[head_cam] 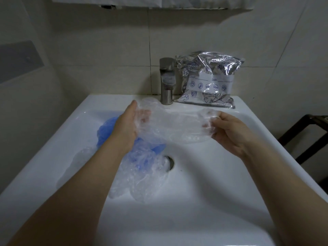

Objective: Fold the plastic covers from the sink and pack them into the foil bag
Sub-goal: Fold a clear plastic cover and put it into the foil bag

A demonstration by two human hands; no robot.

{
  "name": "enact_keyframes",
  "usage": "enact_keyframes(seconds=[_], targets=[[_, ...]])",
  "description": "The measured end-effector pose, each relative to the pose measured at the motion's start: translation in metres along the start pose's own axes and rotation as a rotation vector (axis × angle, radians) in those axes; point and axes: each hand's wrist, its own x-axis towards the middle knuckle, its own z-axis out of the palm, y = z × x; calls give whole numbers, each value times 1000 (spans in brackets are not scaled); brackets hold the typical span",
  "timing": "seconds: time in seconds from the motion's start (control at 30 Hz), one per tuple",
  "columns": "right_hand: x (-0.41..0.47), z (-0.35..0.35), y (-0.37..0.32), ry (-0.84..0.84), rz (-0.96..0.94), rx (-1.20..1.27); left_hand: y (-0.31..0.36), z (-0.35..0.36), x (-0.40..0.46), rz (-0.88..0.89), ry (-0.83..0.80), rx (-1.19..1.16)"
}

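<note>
Over the white sink (221, 174) I see a clear cover (170, 125) stretched between my hands: left hand (127, 126) flat with fingers inside, right hand (229, 132) pinching its edge. More covers (140, 167) lie by the half-hidden drain (170, 162). Behind, the foil bag (209, 79) reads "Date".

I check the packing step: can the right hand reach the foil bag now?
Probably yes: the foil bag stands unobstructed behind the right hand, but that hand holds the clear cover.
</note>
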Motion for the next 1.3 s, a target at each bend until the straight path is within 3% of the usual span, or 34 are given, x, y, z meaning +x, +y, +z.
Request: enact_keyframes(seconds=[0.1, 0.27, 0.37, 0.53, 0.6, 0.77, 0.87, 0.93, 1.0, 1.07, 1.13, 1.2, 1.3], targets=[[0, -1, 1, -37, 37, -8, -3, 3, -2, 108, 15, 47], [-4, -7, -7, 115, 210, -88, 0, 3, -2, 97, 52, -41], [-7, -10, -8, -37, 219, 78, 3, 2, 0, 9, 46, -166], [1, -27, 0, -373, 215, 419, 10, -1, -3, -162, -104, -323], [-2, -33, -1, -220, 106, 323, 9, -1, -3, -154, -126, -345], [-3, -5, -5, -368, 29, 390, 5, 4, -4, -61, -101, -235], [-14, 14, -18, 12, -343, 62, 5, 11, -9, -14, 16, -52], [-24, 28, -22, 146, -700, -257, 9, 20, -18, 50, -32, 20], [-31, 42, -17, 187, -1051, -860, 11, 32, -33, 51, -184, 62], [-32, 51, -3, 103, -1240, -1397, 13, 41, -45, 28, -361, 23], [-28, 60, 16, 1, -1249, -1647, 13, 46, -53, 44, -495, -63], [-28, 69, 26, -84, -1172, -1723, 13, 45, -54, 95, -543, -37], [-27, 67, 28, -91, -1014, -1754, 11, 38, -48, 163, -380, 129]])
